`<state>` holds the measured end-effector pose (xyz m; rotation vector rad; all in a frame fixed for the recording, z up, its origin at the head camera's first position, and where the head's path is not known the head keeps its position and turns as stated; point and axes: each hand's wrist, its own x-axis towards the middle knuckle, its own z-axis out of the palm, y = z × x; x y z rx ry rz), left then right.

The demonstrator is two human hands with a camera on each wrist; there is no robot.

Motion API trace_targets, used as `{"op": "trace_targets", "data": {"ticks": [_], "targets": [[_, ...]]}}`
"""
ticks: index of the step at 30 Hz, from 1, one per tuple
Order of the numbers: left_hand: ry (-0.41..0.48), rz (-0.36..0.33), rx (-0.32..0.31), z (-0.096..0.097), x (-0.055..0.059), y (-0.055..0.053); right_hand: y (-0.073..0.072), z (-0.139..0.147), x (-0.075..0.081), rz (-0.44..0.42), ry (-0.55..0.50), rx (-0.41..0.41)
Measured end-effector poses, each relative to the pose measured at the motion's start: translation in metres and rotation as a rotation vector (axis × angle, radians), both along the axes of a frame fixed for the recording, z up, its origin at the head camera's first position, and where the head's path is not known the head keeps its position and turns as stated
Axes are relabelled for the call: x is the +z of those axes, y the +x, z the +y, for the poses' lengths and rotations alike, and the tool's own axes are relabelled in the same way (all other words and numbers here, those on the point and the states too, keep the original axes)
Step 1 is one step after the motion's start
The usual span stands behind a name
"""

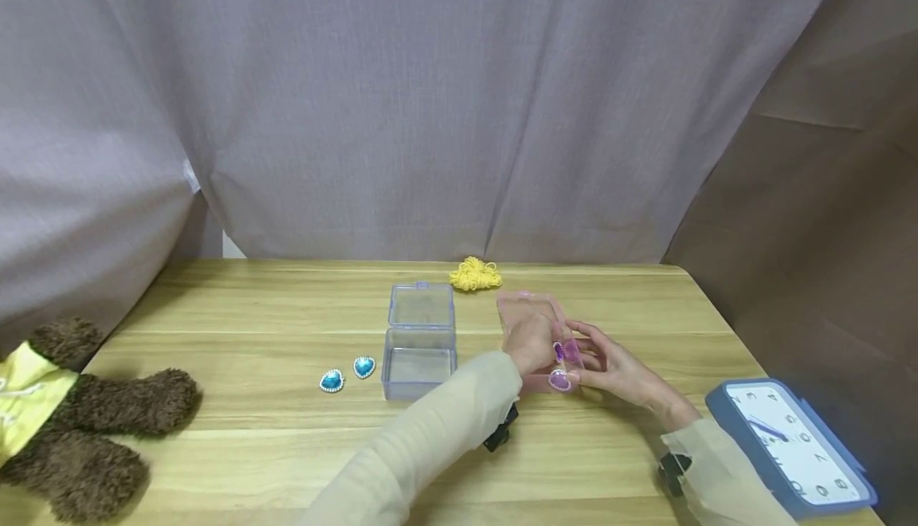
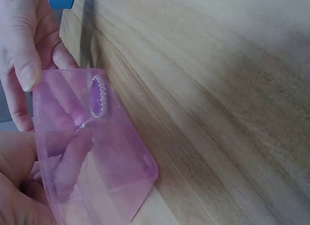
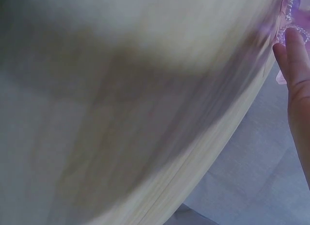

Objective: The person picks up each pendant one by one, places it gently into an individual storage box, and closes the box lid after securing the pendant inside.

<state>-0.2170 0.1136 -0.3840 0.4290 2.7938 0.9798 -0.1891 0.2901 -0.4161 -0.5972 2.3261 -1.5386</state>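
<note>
My left hand [image 1: 529, 343] reaches into an open clear pink plastic box [image 1: 527, 301]. In the left wrist view its fingers [image 2: 72, 162] show through the pink wall, the tips right at a small glint. I cannot tell whether they pinch anything. My right hand [image 1: 610, 367] holds the box by its right end, the thumb [image 2: 28, 72] over the rim. Two purple heart-shaped gems with pale beaded edges show there: an upper gem [image 1: 559, 351] beside the left fingertips, a lower gem [image 1: 559, 381] near the right thumb.
An open clear bluish box [image 1: 419, 390] stands left of the pink one, with two blue heart gems [image 1: 364, 367] beside it. Yellow cord [image 1: 476, 275] lies behind. A brown plush toy [image 1: 129, 402] is at the left, a blue clock [image 1: 789, 438] near the right arm.
</note>
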Motion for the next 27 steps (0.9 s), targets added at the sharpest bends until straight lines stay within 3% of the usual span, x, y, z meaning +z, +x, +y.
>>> {"op": "trace_targets", "data": {"ticks": [3, 11, 18, 21, 23, 27], "targets": [[-0.033, -0.004, 0.007, -0.001, 0.001, 0.001, 0.0, 0.0, 0.0, 0.01, 0.005, 0.004], [-0.022, -0.072, -0.009, -0.005, 0.008, 0.004, -0.001, 0.0, -0.001, -0.001, 0.015, -0.006], [-0.059, -0.073, -0.014, -0.008, 0.013, 0.005, -0.002, 0.001, -0.003, 0.023, 0.013, 0.0], [0.024, -0.073, -0.037, -0.014, 0.016, 0.007, -0.002, 0.001, -0.004, 0.019, 0.017, -0.002], [0.077, -0.047, -0.093, -0.021, 0.022, 0.009, -0.002, 0.002, -0.004, 0.022, 0.021, 0.0], [0.186, -0.047, -0.186, -0.044, 0.042, 0.013, 0.0, 0.002, 0.0, 0.07, 0.018, -0.011]]}}
